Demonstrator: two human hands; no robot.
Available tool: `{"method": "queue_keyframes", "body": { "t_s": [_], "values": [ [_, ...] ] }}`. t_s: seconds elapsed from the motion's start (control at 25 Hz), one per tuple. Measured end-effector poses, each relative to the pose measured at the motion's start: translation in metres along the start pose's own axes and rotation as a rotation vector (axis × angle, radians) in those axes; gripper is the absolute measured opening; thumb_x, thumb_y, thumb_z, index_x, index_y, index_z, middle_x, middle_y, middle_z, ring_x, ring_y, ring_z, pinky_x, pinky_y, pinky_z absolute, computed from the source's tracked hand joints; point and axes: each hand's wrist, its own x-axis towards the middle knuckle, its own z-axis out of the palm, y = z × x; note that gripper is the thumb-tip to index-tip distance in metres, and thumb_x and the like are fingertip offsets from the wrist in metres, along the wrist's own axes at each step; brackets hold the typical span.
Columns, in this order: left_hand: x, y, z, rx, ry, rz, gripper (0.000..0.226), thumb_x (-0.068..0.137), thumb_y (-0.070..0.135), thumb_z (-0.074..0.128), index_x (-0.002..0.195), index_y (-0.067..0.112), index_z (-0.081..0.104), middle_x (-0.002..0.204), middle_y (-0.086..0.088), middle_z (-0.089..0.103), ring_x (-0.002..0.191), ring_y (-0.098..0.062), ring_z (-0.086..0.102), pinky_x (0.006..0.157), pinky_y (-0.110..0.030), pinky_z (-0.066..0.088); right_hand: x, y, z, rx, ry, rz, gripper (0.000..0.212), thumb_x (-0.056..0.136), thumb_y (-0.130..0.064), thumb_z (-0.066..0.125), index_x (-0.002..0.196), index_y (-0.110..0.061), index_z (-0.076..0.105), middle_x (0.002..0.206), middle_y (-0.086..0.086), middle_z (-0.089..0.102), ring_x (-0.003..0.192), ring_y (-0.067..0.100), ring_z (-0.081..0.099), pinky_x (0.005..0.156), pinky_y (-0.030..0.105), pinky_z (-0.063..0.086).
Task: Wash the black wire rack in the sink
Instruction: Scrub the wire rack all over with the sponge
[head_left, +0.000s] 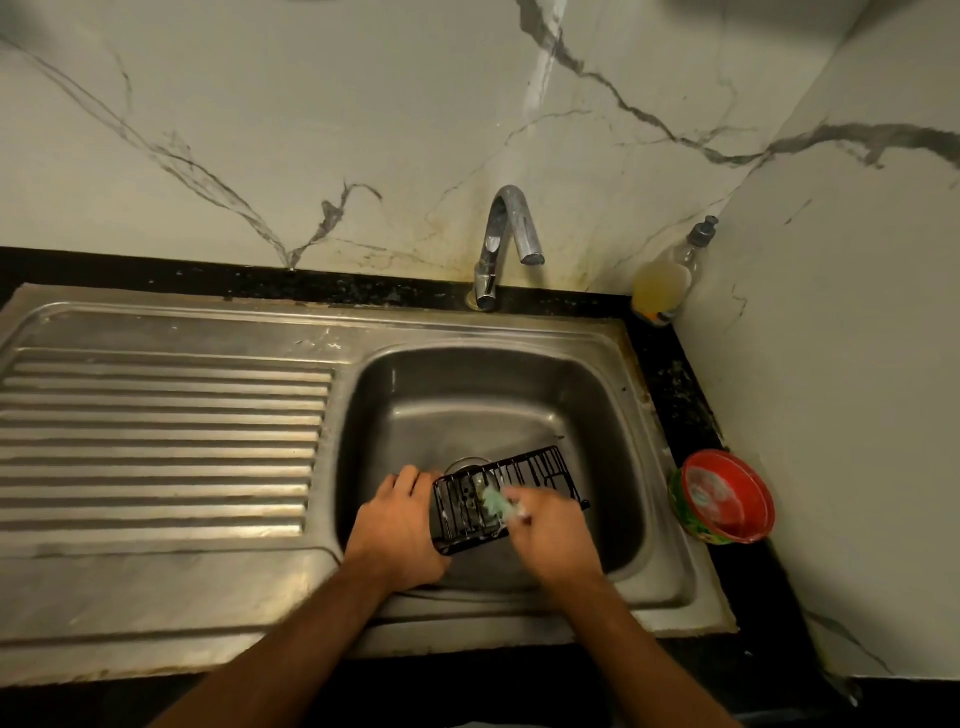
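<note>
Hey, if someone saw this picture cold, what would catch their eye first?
Probably the two hands low in the sink: the left hand grips the black wire rack while the right hand rubs a green scrubber on it. Next, the red tub on the sink's right edge.

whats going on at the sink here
A person is washing a black wire rack over the stainless steel sink basin. The left hand grips the rack's left end, while the right hand rubs a soapy pale green scrubber on its wires. No water runs from the chrome tap.
</note>
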Motion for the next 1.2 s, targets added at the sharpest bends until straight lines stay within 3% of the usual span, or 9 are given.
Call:
{"method": "queue_keyframes", "body": {
  "t_s": [0.12, 0.36, 0.48, 0.64, 0.76, 0.84, 0.96, 1.12, 1.2],
  "values": [
    [-0.001, 0.001, -0.001, 0.008, 0.0, 0.015, 0.092, 0.063, 0.063, 0.07, 0.144, 0.033, 0.038, 0.13, 0.01, 0.042, 0.123, -0.016, 0.044, 0.098, -0.041, 0.052, 0.017, -0.002, -0.011, -0.013, 0.142, -0.034, 0.038, 0.097, -0.017, 0.051, 0.13, -0.034, 0.061, 0.105, 0.0, 0.061, 0.087, 0.014, 0.062, 0.082, 0.025, 0.052],
    [-0.002, 0.003, -0.002, 0.012, 0.008, -0.021, 0.092, 0.062, 0.062, 0.072, 0.142, 0.033, 0.038, 0.127, 0.009, 0.042, 0.12, -0.015, 0.045, 0.096, -0.039, 0.053, 0.013, -0.021, 0.008, -0.171, -0.059, -0.019, 0.021, 0.095, -0.015, 0.057, 0.112, -0.013, 0.069, 0.111, 0.008, 0.062, 0.101, 0.022, 0.064, 0.092, 0.033, 0.054],
    [-0.002, 0.002, -0.001, 0.036, 0.009, -0.028, 0.09, 0.062, 0.062, 0.07, 0.141, 0.031, 0.039, 0.126, 0.008, 0.042, 0.119, -0.016, 0.045, 0.093, -0.038, 0.054, 0.014, -0.021, 0.005, -0.018, -0.078, 0.106, 0.019, 0.093, -0.012, 0.059, 0.106, -0.013, 0.072, 0.099, 0.008, 0.07, 0.087, 0.018, 0.065, 0.08, 0.027, 0.055],
    [-0.002, 0.001, 0.002, 0.06, 0.025, 0.002, 0.09, 0.064, 0.063, 0.068, 0.142, 0.031, 0.038, 0.126, 0.009, 0.042, 0.118, -0.015, 0.045, 0.09, -0.037, 0.055, 0.025, -0.025, 0.004, 0.206, -0.156, 0.248, 0.025, 0.092, -0.005, 0.062, 0.113, -0.014, 0.07, 0.105, 0.009, 0.069, 0.071, 0.013, 0.069, 0.059, 0.02, 0.058],
    [-0.001, 0.001, 0.005, 0.064, 0.029, 0.023, 0.09, 0.062, 0.066, 0.068, 0.14, 0.031, 0.04, 0.126, 0.01, 0.042, 0.117, -0.015, 0.046, 0.088, -0.037, 0.055, 0.033, -0.028, 0.003, 0.367, -0.147, 0.404, 0.02, 0.085, -0.007, 0.075, 0.104, -0.011, 0.072, 0.094, 0.006, 0.071, 0.074, 0.018, 0.073, 0.06, 0.027, 0.061],
    [0.0, 0.0, 0.005, 0.059, 0.029, 0.026, 0.09, 0.062, 0.067, 0.067, 0.14, 0.031, 0.041, 0.127, 0.009, 0.043, 0.116, -0.015, 0.046, 0.088, -0.038, 0.056, 0.036, -0.025, 0.009, 0.22, -0.131, 0.374, 0.019, 0.081, -0.012, 0.079, 0.1, -0.012, 0.074, 0.093, 0.007, 0.073, 0.079, 0.018, 0.073, 0.069, 0.03, 0.062],
    [0.0, -0.001, 0.006, 0.041, 0.024, 0.025, 0.088, 0.063, 0.066, 0.067, 0.139, 0.03, 0.041, 0.126, 0.01, 0.043, 0.115, -0.014, 0.047, 0.088, -0.037, 0.056, 0.031, -0.028, 0.013, -0.02, -0.095, 0.24, 0.012, 0.087, -0.014, 0.067, 0.096, -0.011, 0.075, 0.093, 0.009, 0.075, 0.084, 0.02, 0.072, 0.079, 0.035, 0.061],
    [-0.003, -0.001, 0.003, -0.011, 0.032, 0.018, 0.088, 0.063, 0.062, 0.068, 0.141, 0.031, 0.04, 0.126, 0.009, 0.043, 0.116, -0.015, 0.047, 0.09, -0.038, 0.055, 0.025, -0.032, -0.003, 0.244, -0.062, 0.243, 0.018, 0.086, -0.003, 0.06, 0.08, -0.01, 0.076, 0.071, 0.007, 0.073, 0.064, 0.015, 0.073, 0.065, 0.033, 0.062],
    [-0.005, -0.001, 0.002, -0.044, 0.04, 0.01, 0.089, 0.063, 0.06, 0.069, 0.142, 0.031, 0.039, 0.126, 0.01, 0.043, 0.117, -0.015, 0.047, 0.092, -0.037, 0.054, 0.013, -0.036, -0.012, 0.375, 0.052, 0.222, 0.017, 0.089, -0.009, 0.064, 0.082, -0.019, 0.077, 0.073, 0.002, 0.073, 0.064, 0.011, 0.072, 0.066, 0.032, 0.062]
  ]
}}
